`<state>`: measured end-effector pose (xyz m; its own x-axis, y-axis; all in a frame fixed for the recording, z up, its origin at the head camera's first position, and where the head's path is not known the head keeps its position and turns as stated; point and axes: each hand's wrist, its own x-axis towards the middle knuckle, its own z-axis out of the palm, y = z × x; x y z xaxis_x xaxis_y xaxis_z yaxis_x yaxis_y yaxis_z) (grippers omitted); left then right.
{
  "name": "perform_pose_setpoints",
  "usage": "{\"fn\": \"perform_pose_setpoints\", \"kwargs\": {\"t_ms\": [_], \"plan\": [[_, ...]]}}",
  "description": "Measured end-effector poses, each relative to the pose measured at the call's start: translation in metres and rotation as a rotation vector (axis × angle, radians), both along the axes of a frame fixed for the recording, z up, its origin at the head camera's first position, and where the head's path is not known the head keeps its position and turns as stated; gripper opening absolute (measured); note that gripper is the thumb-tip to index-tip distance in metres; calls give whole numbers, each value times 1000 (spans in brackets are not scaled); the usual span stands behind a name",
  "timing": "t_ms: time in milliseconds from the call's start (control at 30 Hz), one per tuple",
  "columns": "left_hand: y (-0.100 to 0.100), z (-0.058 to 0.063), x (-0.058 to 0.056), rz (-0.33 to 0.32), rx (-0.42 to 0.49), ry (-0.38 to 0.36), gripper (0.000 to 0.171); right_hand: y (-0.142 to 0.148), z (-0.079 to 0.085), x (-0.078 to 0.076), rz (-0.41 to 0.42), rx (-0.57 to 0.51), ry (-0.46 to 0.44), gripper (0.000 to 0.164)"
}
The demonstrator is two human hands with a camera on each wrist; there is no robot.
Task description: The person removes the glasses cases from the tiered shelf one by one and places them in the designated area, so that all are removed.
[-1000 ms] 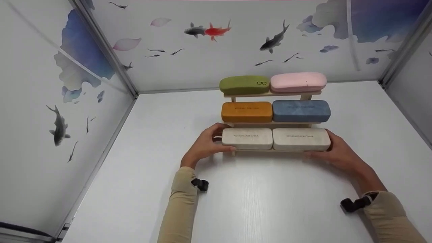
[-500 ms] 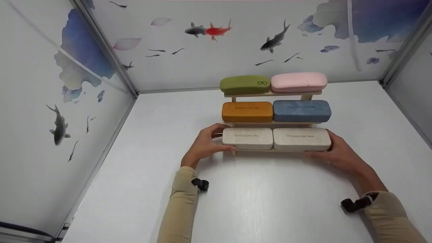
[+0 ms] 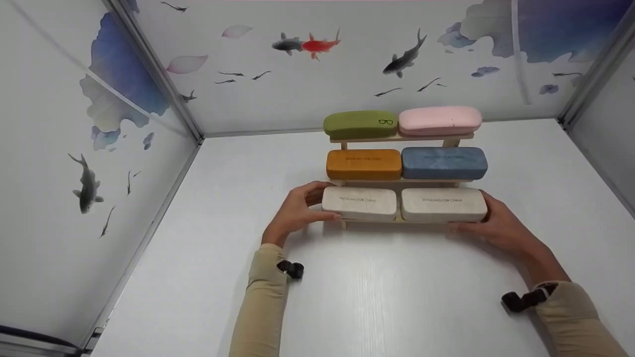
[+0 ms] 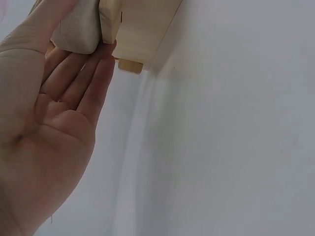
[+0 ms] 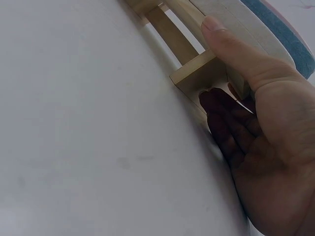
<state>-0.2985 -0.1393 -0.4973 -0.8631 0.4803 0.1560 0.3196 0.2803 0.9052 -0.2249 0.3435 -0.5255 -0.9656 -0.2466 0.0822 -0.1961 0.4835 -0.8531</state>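
Observation:
Two off-white glasses cases stand on the lowest shelf of a stepped wooden rack in the head view. My left hand grips the left off-white case by its outer end, thumb along the front and fingers behind. That case is slightly skewed, and a narrow gap parts it from the right off-white case. Around the right case's outer end is my right hand; its thumb lies along the front. In the right wrist view, its fingers curl beside the rack's wooden side, partly in shadow.
An orange case and a blue case sit on the middle shelf. Above them are a green case and a pink case. The rack stands on a white table, near a printed back wall.
In the last half second my left hand has shifted a little left with the left off-white case, opening a gap between the two cases. My right hand stays in place.

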Motion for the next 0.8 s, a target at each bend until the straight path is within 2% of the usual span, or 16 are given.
{"fn": "perform_pose_setpoints", "kwargs": {"t_ms": [233, 433, 800], "plan": [[-8, 2, -1, -25, 37, -32, 76, 1, -2, -1, 15, -23, 14, 90], [-20, 5, -3, -42, 79, -69, 74, 0, -1, 0, 1, -10, -8, 90], [-53, 8, -5, -2, 101, -87, 70, -2, 2, 1, -4, 12, 2, 90]]}}
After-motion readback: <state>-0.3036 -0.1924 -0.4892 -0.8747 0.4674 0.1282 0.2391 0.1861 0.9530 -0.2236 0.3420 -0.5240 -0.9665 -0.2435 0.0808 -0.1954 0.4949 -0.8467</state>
